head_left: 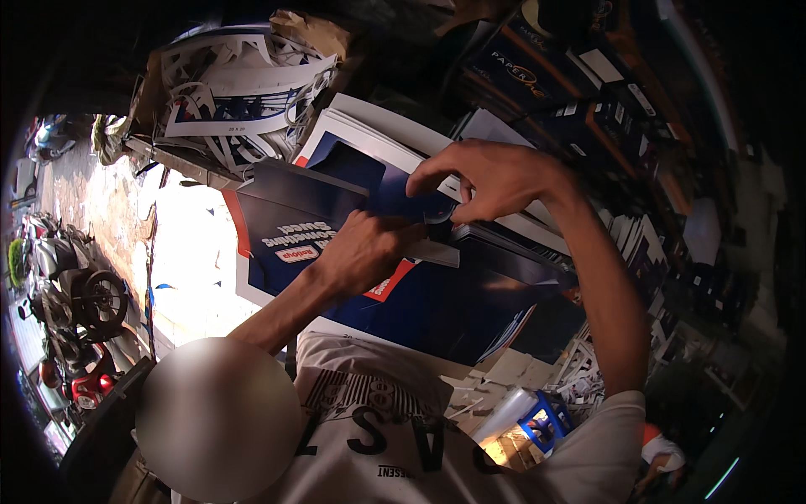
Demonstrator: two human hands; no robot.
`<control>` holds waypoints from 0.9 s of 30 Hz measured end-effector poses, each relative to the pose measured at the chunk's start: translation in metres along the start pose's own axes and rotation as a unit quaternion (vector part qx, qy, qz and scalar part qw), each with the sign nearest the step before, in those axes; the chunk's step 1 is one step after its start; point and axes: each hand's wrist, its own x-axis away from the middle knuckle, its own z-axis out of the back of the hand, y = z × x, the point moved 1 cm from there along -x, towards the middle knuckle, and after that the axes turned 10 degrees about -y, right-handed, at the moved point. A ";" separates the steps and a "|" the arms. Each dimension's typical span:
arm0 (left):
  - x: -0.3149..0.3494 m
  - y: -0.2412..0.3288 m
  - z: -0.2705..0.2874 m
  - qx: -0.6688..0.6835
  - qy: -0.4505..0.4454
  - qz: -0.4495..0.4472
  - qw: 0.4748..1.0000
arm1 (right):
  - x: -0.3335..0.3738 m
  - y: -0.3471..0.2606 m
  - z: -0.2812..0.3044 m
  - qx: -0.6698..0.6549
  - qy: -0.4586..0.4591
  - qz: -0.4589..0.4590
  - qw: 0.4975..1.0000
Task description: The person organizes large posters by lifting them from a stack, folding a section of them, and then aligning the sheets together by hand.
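Large dark-blue printed sheets (420, 315) with white margins and red patches lie in front of me. A dark panel (306, 186) stands slightly raised at their left side. My left hand (369, 248) is closed above the sheets, around a flat greyish strip (438, 253) whose end sticks out to the right; its kind is unclear. Farther right, my right hand (499, 178) arches over the sheets with index finger and thumb apart. No held object shows in it. Layered pale sheets (382, 126) lie beneath and behind the blue ones.
A cardboard box (149, 101) heaped with paper offcuts stands at the far left. Dark cartons (525, 71) are stacked at the far right. A blue plastic crate (546, 422) sits near lower right, with another person (663, 454) beyond. Motorcycles (88, 294) stand outside at left.
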 end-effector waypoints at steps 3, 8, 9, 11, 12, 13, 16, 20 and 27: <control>0.029 0.026 -0.009 -0.028 0.032 -0.027 0.999 | -0.034 -0.020 -0.036 0.098 -0.113 -0.139 0.979; 0.057 0.049 -0.009 -0.057 0.095 -0.045 0.993 | -0.063 -0.070 -0.029 0.187 -0.379 -0.239 0.874; 0.061 0.053 -0.007 -0.046 0.099 -0.051 0.993 | -0.064 -0.073 -0.029 0.188 -0.383 -0.236 0.873; 0.069 0.058 -0.011 -0.066 0.104 -0.051 0.991 | -0.063 -0.074 -0.031 0.121 -0.456 -0.225 0.853; 0.071 0.060 -0.012 -0.090 0.108 -0.053 0.989 | -0.063 -0.074 -0.032 0.122 -0.462 -0.225 0.849; 0.073 0.059 -0.013 -0.085 0.121 -0.055 0.987 | -0.063 -0.074 -0.034 0.134 -0.474 -0.210 0.845; 0.079 0.059 -0.014 -0.080 0.125 -0.055 0.987 | -0.055 -0.071 -0.040 0.143 -0.489 -0.185 0.840; 0.089 0.061 -0.001 -0.082 0.114 -0.036 0.990 | -0.050 -0.054 -0.038 0.014 -0.451 -0.200 0.869; 0.097 0.059 0.005 -0.049 0.100 -0.058 0.992 | -0.049 -0.027 -0.051 -0.231 -0.462 -0.139 0.845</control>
